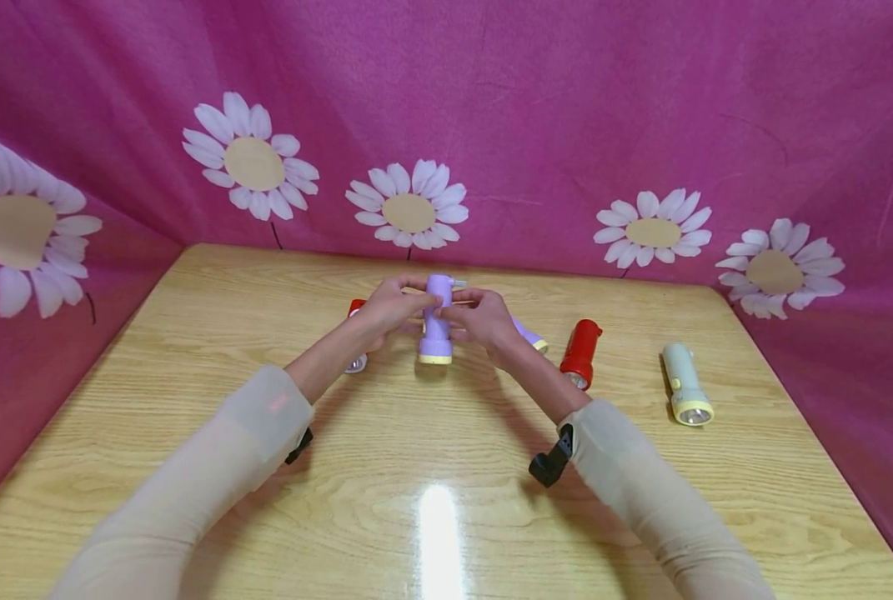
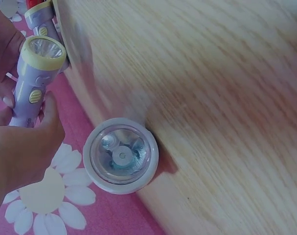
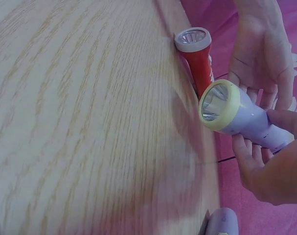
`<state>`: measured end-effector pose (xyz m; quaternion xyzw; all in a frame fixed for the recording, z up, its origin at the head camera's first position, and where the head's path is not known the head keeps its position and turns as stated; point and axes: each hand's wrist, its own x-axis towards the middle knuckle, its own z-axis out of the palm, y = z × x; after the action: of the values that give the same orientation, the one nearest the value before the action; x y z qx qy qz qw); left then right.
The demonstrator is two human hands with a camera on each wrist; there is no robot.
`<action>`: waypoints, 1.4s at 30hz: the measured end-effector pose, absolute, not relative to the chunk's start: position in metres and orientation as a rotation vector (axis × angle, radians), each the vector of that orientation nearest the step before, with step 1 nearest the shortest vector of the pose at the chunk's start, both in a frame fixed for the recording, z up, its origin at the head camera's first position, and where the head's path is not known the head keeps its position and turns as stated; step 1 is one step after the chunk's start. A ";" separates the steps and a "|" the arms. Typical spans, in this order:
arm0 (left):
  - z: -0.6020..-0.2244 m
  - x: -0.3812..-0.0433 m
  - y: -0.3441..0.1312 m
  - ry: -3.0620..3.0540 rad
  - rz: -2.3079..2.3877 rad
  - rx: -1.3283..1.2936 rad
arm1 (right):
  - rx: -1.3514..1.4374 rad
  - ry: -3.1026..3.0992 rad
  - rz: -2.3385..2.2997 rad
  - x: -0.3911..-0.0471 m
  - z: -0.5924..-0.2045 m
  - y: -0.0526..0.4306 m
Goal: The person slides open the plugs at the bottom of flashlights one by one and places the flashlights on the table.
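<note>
Flashlight [image 1: 437, 337], purple with yellow rim, gripped by left hand [image 1: 393, 308] and right hand [image 1: 485, 320] above wooden table [image 1: 371, 475].

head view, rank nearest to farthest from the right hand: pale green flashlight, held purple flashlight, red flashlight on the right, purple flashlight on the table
1. Held purple flashlight: touching the right hand.
2. Table purple flashlight: right of the hand, partly hidden.
3. Right-side red flashlight: farther right.
4. Pale green flashlight: rightmost.

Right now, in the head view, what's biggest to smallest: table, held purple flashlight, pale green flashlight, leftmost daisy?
1. Table
2. Leftmost daisy
3. Held purple flashlight and pale green flashlight: too alike to rank
</note>
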<state>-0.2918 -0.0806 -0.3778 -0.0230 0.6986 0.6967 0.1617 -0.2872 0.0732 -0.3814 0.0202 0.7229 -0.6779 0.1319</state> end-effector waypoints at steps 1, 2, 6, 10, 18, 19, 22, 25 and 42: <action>-0.378 -0.292 -0.081 1.991 1.983 -0.078 | 0.069 2.100 -1.963 -0.288 -0.382 0.073; -0.379 -0.292 -0.081 1.986 1.976 -0.089 | 0.080 2.101 -1.958 -0.288 -0.383 0.073; -0.382 -0.293 -0.081 1.977 1.945 -0.121 | 0.120 2.089 -1.943 -0.290 -0.386 0.073; -0.384 -0.294 -0.080 1.982 1.914 -0.135 | 0.140 2.058 -1.936 -0.292 -0.389 0.073; -0.384 -0.294 -0.079 2.017 1.861 -0.149 | 0.143 2.013 -1.952 -0.294 -0.394 0.072; -0.385 -0.294 -0.078 2.021 1.855 -0.152 | 0.144 2.011 -1.951 -0.294 -0.395 0.072; -0.385 -0.295 -0.078 2.026 1.842 -0.156 | 0.146 2.014 -1.935 -0.294 -0.396 0.072; -0.385 -0.295 -0.079 2.032 1.829 -0.162 | 0.155 2.011 -1.929 -0.294 -0.396 0.071; -0.385 -0.298 -0.081 2.073 1.731 -0.205 | 0.123 2.050 -1.876 -0.299 -0.408 0.068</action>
<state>-0.2978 -0.0811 -0.3847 -0.0738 0.7477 0.6240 0.2149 -0.2988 0.0683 -0.4079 0.0436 0.7252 -0.6634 0.1791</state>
